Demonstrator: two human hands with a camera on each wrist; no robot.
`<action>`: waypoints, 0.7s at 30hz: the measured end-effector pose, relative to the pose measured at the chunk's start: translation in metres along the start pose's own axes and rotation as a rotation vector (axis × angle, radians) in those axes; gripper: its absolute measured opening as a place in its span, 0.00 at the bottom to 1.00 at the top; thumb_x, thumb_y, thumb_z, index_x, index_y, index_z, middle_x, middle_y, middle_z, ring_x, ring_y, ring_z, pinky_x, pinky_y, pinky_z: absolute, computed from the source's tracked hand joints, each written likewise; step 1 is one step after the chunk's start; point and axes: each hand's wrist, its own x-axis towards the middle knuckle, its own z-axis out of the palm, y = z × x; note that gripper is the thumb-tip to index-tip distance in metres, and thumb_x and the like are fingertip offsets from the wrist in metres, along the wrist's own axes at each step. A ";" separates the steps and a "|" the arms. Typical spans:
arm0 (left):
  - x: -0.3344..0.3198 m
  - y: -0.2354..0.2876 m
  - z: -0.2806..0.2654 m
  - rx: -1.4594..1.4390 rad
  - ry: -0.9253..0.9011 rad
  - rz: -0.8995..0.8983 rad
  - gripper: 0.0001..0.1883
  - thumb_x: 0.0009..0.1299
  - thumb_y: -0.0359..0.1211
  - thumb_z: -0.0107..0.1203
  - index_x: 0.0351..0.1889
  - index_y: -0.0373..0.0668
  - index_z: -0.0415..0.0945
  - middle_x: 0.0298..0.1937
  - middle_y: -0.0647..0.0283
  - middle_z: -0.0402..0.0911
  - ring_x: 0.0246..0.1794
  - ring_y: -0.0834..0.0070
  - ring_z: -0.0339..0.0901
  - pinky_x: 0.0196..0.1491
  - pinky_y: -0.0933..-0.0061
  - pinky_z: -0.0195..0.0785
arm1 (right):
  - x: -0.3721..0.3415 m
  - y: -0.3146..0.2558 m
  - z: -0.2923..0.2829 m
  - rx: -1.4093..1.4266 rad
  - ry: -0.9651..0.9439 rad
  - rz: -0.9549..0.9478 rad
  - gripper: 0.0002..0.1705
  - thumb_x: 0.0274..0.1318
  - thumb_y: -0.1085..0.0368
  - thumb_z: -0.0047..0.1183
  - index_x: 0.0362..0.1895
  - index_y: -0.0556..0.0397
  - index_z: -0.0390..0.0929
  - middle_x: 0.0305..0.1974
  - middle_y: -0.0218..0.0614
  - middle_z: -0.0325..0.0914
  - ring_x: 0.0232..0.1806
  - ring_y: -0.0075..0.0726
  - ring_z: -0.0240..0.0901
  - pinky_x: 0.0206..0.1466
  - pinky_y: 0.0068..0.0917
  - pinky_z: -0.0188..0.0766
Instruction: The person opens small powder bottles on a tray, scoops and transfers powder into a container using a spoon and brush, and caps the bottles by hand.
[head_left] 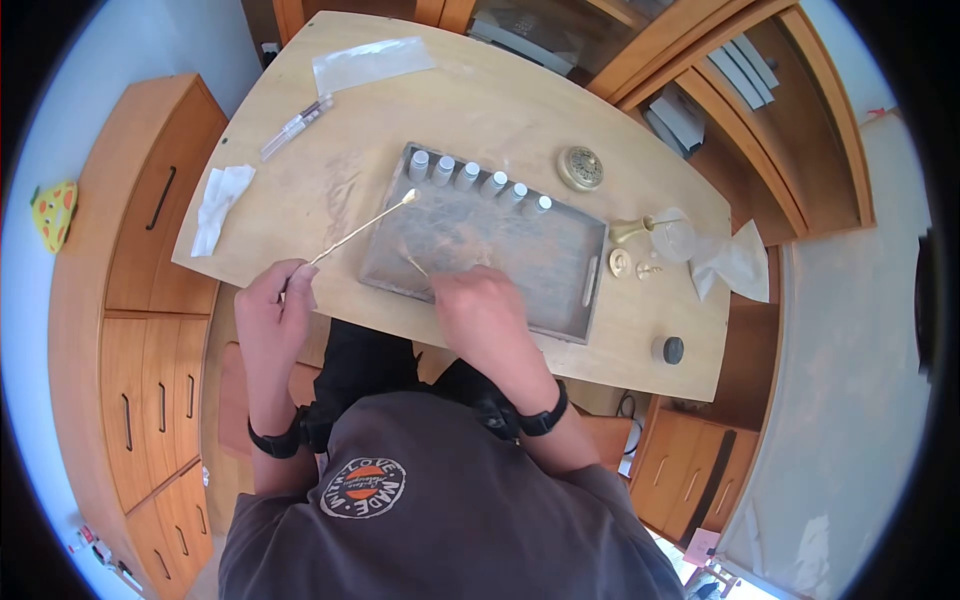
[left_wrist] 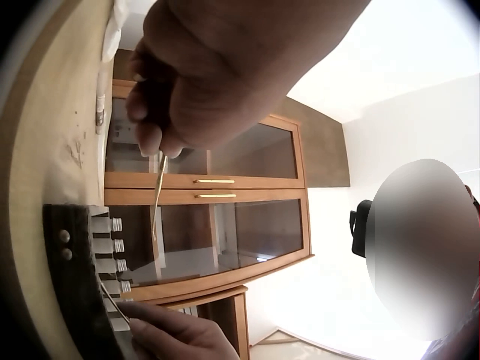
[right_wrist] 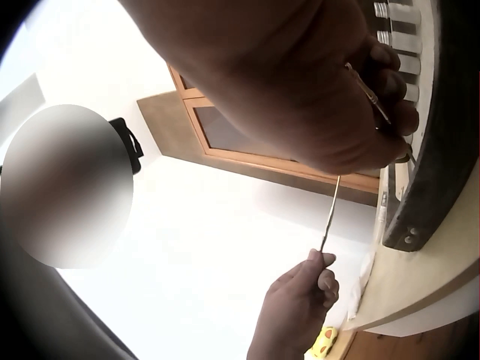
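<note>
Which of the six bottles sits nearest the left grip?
The leftmost bottle in the head view, at the far-left corner of the tray; the other five line up to its right, each farther from the left grip.

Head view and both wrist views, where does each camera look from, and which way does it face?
Head: worn on the head, facing forward and down at the table, tray and vials; the left hand, right hand and shirt show.
Left wrist: worn there, facing past the left hand and its gold stick toward a cabinet; the right hand and blurred head show.
Right wrist: worn there, facing past the right hand toward the tray's edge; the left hand and blurred head show.
Both wrist views share the vials.
</note>
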 end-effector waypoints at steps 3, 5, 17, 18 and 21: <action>-0.001 0.002 0.001 -0.016 -0.008 -0.016 0.10 0.71 0.32 0.56 0.34 0.33 0.79 0.17 0.63 0.74 0.18 0.81 0.69 0.24 0.79 0.60 | 0.002 -0.001 0.003 -0.045 0.004 0.025 0.03 0.44 0.73 0.51 0.24 0.54 0.77 0.23 0.41 0.77 0.28 0.49 0.73 0.36 0.41 0.70; -0.001 0.002 0.002 -0.020 -0.017 -0.022 0.10 0.71 0.32 0.56 0.34 0.33 0.79 0.17 0.64 0.74 0.17 0.81 0.69 0.24 0.78 0.60 | -0.003 0.005 0.003 -0.090 0.008 0.060 0.03 0.44 0.72 0.52 0.25 0.55 0.78 0.23 0.42 0.77 0.28 0.49 0.74 0.36 0.42 0.70; 0.004 -0.001 0.013 -0.022 -0.059 0.032 0.10 0.71 0.32 0.55 0.34 0.34 0.79 0.17 0.63 0.75 0.18 0.79 0.72 0.24 0.78 0.60 | -0.040 0.014 -0.043 -0.125 0.041 0.300 0.08 0.47 0.73 0.53 0.33 0.53 0.81 0.22 0.43 0.76 0.30 0.52 0.74 0.35 0.45 0.71; 0.004 -0.001 0.013 -0.026 -0.052 0.033 0.10 0.71 0.32 0.55 0.34 0.34 0.79 0.17 0.63 0.75 0.18 0.80 0.72 0.24 0.77 0.60 | -0.038 0.010 -0.045 -0.102 0.071 0.279 0.10 0.46 0.73 0.54 0.35 0.54 0.81 0.22 0.43 0.75 0.30 0.51 0.74 0.35 0.44 0.71; 0.003 -0.002 0.012 -0.038 -0.040 0.032 0.10 0.71 0.32 0.56 0.33 0.34 0.79 0.17 0.63 0.75 0.17 0.80 0.71 0.24 0.77 0.60 | -0.024 0.000 -0.036 -0.045 0.085 0.170 0.13 0.42 0.75 0.55 0.37 0.55 0.82 0.21 0.42 0.75 0.29 0.49 0.74 0.35 0.42 0.71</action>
